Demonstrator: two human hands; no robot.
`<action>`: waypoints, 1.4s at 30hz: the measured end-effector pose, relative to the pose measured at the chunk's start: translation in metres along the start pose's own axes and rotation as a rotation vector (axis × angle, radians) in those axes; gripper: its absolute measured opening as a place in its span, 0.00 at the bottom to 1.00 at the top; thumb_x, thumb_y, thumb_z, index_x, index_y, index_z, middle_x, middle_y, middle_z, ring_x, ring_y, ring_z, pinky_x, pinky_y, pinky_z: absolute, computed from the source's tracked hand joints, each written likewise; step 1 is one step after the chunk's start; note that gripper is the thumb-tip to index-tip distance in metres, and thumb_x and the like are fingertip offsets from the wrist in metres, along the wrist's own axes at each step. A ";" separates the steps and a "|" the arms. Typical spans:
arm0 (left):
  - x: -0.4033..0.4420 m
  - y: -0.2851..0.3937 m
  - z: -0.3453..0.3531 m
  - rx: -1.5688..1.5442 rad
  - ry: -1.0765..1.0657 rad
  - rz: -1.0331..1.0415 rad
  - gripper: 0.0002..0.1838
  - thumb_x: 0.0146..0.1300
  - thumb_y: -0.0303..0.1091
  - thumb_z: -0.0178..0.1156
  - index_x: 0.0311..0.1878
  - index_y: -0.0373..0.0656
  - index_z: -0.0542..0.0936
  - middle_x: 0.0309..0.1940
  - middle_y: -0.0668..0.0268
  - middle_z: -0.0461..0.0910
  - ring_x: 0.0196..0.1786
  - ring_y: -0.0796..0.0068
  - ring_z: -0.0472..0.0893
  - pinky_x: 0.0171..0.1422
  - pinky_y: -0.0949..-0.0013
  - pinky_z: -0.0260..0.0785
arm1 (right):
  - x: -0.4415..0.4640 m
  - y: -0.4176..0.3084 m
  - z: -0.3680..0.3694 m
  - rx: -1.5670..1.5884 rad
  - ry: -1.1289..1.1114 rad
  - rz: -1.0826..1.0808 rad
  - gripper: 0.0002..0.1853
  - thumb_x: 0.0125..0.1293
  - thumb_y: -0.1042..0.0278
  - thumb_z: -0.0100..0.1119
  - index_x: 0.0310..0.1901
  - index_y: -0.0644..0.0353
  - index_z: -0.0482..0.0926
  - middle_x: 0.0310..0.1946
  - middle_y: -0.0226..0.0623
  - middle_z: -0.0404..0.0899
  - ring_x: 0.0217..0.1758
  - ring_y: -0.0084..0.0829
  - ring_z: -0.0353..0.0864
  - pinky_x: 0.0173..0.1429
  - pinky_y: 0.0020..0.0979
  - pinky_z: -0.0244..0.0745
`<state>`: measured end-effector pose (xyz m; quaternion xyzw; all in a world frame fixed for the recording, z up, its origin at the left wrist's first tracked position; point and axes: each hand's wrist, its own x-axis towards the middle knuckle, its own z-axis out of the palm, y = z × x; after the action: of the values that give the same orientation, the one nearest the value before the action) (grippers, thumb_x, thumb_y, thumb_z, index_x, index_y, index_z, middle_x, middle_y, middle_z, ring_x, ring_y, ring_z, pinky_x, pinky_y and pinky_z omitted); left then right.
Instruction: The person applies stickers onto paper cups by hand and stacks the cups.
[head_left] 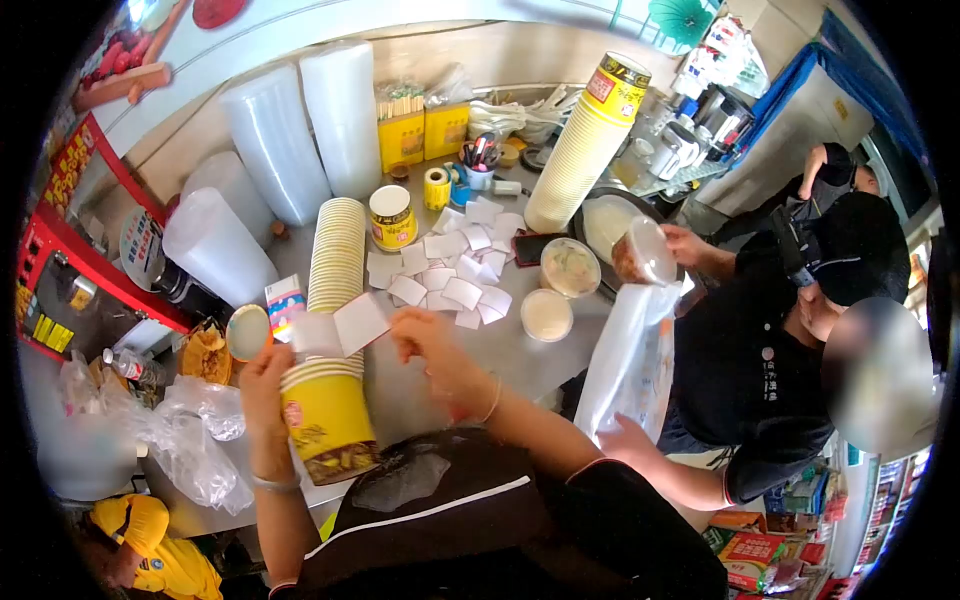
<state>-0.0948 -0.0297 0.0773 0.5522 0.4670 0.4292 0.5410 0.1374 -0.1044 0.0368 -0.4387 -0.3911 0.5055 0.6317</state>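
Left hand [266, 376] on folded white paper [362, 324] above the bowl stack [337, 255]

Metal table [492, 352] fills the middle, loaded along the far edge
Co-worker [750, 345] on the right, black shirt and cap: one hand on a clear tub [645, 252] with brown food showing, the other at a white plastic bag [628, 370]
Tall translucent columns [275, 145] stand at the back left, four visible
Bowl stack: long, nested, rims in a row, running from mid-table toward the person's dark top; printed yellow wall shows at the near end
Second stack of yellow bowls [583, 140] back right, tilted in view, printed bowl on top
Left hand: fingers curled closed at the left edge of the folded paper, just beside the stack's near rims
Right hand [432, 348]: fingers bent, blurred, at the paper's right edge; can't tell if it grips or only touches
Single yellow bowl [393, 220] on the table, right of the long stack
Two filled round tubs [570, 268] near the co-worker's bag
Folded paper: two panels meeting in a shallow V, between the hands
Similar loose white papers [455, 268] scattered mid-table, overlapping
Yellow roll [437, 188] just behind them, smallest of the lot
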 end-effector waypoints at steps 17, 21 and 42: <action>-0.016 0.004 0.037 0.807 0.216 0.880 0.05 0.50 0.26 0.64 0.32 0.40 0.81 0.29 0.62 0.80 0.23 0.72 0.77 0.27 0.72 0.68 | 0.029 -0.028 0.046 -0.013 0.046 0.358 0.12 0.63 0.61 0.57 0.38 0.63 0.78 0.27 0.29 0.77 0.26 0.18 0.73 0.25 0.20 0.68; -0.020 0.006 0.042 0.759 0.101 0.834 0.04 0.54 0.30 0.62 0.32 0.42 0.81 0.25 0.64 0.79 0.23 0.77 0.76 0.26 0.73 0.67 | 0.028 -0.011 0.049 -0.048 0.194 0.128 0.10 0.63 0.64 0.58 0.37 0.62 0.78 0.28 0.29 0.78 0.28 0.17 0.74 0.27 0.19 0.67; 0.003 -0.099 0.030 -0.756 -0.011 -0.500 0.32 0.67 0.60 0.42 0.31 0.36 0.77 0.21 0.62 0.77 0.23 0.73 0.77 0.29 0.70 0.72 | -0.027 -0.026 0.023 -0.059 -0.244 0.615 0.05 0.63 0.70 0.57 0.38 0.59 0.75 0.22 0.24 0.72 0.21 0.15 0.70 0.24 0.17 0.68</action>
<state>-0.0695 -0.0348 -0.0231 0.1881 0.3935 0.4229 0.7943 0.1183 -0.1301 0.0668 -0.4907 -0.3276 0.7099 0.3848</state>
